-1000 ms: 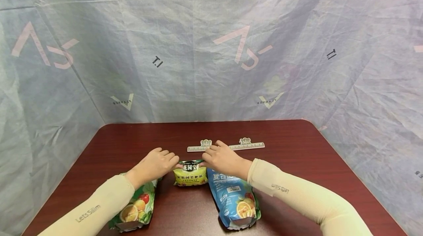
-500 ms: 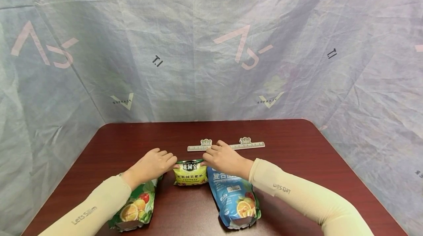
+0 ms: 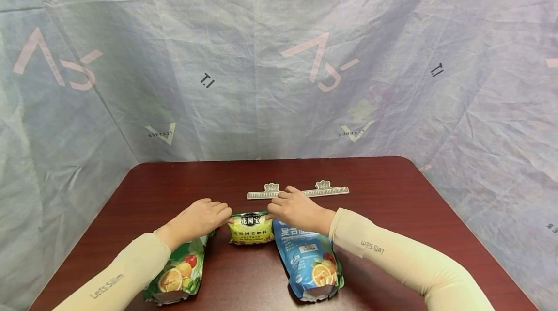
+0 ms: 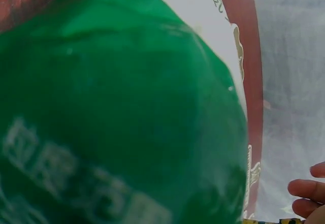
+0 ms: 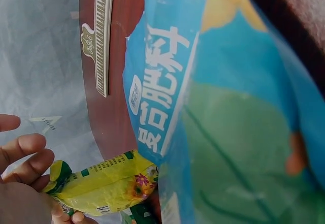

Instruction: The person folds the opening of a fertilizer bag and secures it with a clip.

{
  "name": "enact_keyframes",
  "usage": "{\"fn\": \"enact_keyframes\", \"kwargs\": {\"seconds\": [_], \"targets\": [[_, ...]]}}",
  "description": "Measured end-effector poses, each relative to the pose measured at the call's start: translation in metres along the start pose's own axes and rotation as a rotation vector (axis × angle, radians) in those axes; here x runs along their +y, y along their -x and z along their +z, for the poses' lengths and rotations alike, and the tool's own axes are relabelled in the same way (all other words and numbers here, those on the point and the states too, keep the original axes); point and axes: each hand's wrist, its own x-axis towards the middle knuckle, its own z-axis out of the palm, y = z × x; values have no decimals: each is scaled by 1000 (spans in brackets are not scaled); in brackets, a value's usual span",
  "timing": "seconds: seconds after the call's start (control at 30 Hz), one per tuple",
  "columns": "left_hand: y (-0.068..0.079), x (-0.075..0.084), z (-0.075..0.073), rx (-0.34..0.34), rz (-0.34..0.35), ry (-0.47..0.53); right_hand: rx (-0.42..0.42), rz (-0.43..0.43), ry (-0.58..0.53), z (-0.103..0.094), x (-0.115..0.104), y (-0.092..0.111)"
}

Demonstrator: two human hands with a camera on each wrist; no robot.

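A small yellow fertilizer bag [image 3: 251, 228] with a green top edge stands at the middle of the table. My left hand [image 3: 202, 217] pinches its upper left corner, thumb in front and fingers behind. At the upper right corner, my right hand [image 3: 294, 209] pinches the same edge. In the right wrist view the right fingers [image 5: 33, 165] curl at the bag's green end, and the left fingertips [image 5: 77, 217] show past it. Under my right wrist lies a blue fertilizer bag [image 3: 307, 265]. A green bag with printed fruit [image 3: 185, 270] lies under my left forearm, its top hidden.
Behind the right hand lie two piano-keyboard clips, the left clip [image 3: 261, 195] partly covered by the hand and the right clip [image 3: 329, 191] beside it. The dark red table [image 3: 196, 178] ends at a grey cloth backdrop [image 3: 253, 83].
My left hand has slid slightly left and down along the yellow bag's top edge. That edge has tipped a little, hiding some of its lettering. The right hand has barely moved.
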Motion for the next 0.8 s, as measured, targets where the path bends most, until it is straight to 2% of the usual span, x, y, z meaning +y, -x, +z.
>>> {"fn": "enact_keyframes", "kwargs": {"seconds": [0.53, 0.67, 0.8], "targets": [[3, 1, -2, -6, -7, 80, -37, 3, -94, -1, 2, 1], [5, 1, -1, -15, -13, 82, -17, -6, -89, 0, 2, 1], [4, 1, -2, -15, -10, 68, -38, 7, -100, -2, 2, 1]]}}
